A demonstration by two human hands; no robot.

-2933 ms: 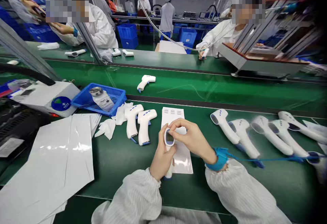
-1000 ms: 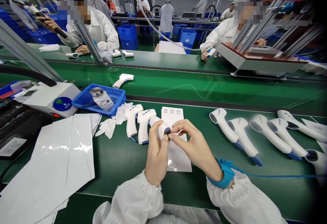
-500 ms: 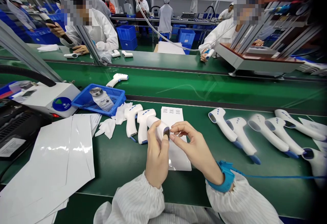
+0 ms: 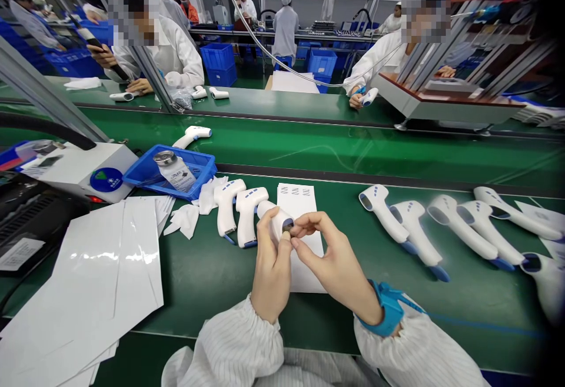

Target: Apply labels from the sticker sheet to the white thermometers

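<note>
White box (image 4: 86,162), left of the blue tray (image 4: 203,167): round blue label (image 4: 106,179). Sheet (image 4: 296,200), right of the tray: print too small to read. My left hand (image 4: 270,272) grips the white pistol-shaped device (image 4: 274,217), nearer me than the tray; my right hand (image 4: 338,257) is pinched together at its dark window (image 4: 288,224).

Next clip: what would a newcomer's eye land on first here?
Probably the hands in the middle: the left hand holds a white handheld device, with the right hand's fingertips at its dark end. Next, likely, the bright blue wristband on the right wrist, then the blue tray farther left, holding a metal-capped bottle.
</note>
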